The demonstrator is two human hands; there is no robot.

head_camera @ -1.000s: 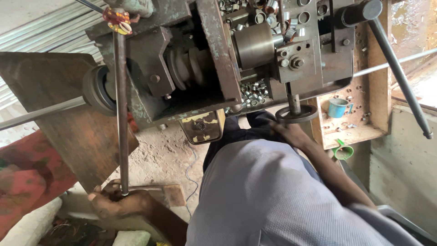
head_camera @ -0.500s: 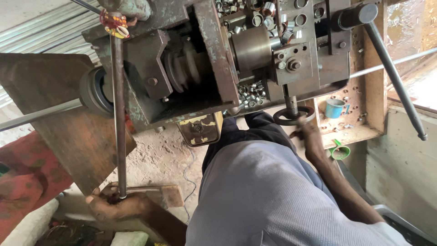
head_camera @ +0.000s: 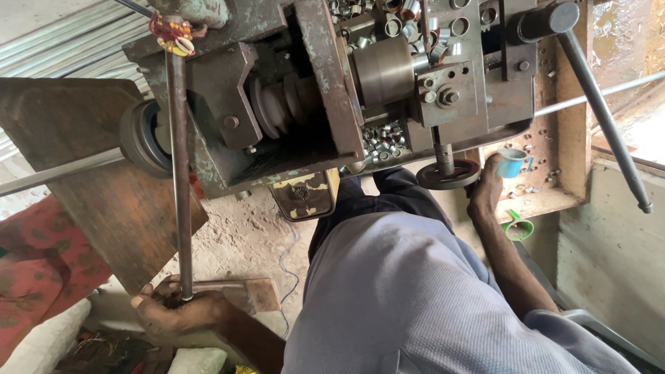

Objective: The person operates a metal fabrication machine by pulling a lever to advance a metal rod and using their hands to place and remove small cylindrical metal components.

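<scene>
My left hand (head_camera: 166,313) is closed around the lower end of a long steel lever rod (head_camera: 180,173), which runs up to the machine's top left corner. My right hand (head_camera: 485,190) rests against the right rim of a small dark handwheel (head_camera: 443,176) under the lathe-like machine (head_camera: 312,104). Its fingertips reach up beside a small blue cup (head_camera: 511,163). A steel cylinder, the chuck (head_camera: 381,69), sits in the machine's middle. Several small metal rings (head_camera: 381,138) lie in the tray below it.
A long black handle (head_camera: 603,118) slants down at the right. A thin bar (head_camera: 62,170) passes through a rusty plate (head_camera: 76,159) at the left. A green cup (head_camera: 519,227) sits on a wooden shelf (head_camera: 547,201). Red cloth (head_camera: 34,270) lies lower left. My grey-shirted torso (head_camera: 415,305) fills the bottom.
My right hand has slid from beneath the handwheel to its right rim, closer to the blue cup. My left hand stays on the lever rod.
</scene>
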